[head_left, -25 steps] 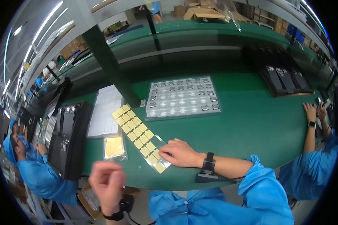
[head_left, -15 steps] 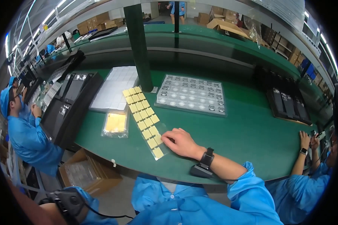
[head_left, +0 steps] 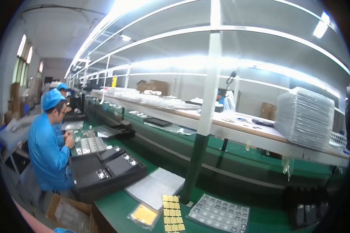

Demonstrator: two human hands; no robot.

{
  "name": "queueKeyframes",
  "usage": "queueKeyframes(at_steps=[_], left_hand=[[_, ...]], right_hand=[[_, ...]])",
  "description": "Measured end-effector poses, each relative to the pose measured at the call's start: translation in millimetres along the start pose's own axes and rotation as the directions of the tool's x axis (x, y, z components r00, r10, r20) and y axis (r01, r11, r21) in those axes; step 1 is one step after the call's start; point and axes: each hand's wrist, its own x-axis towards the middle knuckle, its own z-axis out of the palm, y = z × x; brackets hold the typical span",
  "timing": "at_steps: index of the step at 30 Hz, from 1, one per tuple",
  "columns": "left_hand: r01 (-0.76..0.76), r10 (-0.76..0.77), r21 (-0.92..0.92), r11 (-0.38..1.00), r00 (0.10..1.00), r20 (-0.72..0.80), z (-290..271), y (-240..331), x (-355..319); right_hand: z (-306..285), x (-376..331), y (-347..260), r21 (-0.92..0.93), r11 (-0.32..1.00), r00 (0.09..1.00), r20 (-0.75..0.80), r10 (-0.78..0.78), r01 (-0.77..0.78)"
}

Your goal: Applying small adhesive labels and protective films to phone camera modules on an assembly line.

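A blurred strip of bare skin [head_left: 29, 220] shows at the lower left rim, apparently part of my left hand or arm; its fingers cannot be made out. My right hand is outside the picture. On the green bench, a sheet of yellow square pads [head_left: 172, 214] runs down to the lower edge. Left of it lies a clear bag with yellow pads [head_left: 144, 214]. Behind them rests a stack of white sheets [head_left: 156, 189]. To the right, a clear plastic tray [head_left: 220, 213] holds round dark-rimmed parts in some of its pockets.
A green post [head_left: 194, 171] rises behind the sheets. Black trays [head_left: 107, 169] stand at the left, beside a co-worker in blue [head_left: 48, 147]. More black trays [head_left: 309, 211] sit at the right. A cardboard box [head_left: 58, 207] is below the bench. Clear trays are stacked [head_left: 305, 116] on the upper shelf.
The view has tilted up and towards the left. My right hand, which touched the yellow pad sheet, has gone out of the picture. The bench items now appear lower.
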Motion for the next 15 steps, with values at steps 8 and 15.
queueKeyframes(at_steps=[8,15], left_hand=[[0.307,-0.297,0.059,0.95,0.945,-0.135,13.4,20.4,-90.0],[0.419,-0.411,0.096,0.903,0.907,-0.094,8.3,43.2,-103.3]], right_hand=[[-4.3,38.1,-13.5,0.034,0.997,0.997,0.025,-0.069,0.068],[-17.1,45.8,4.5,-0.009,0.996,0.995,0.049,-0.085,0.085]])
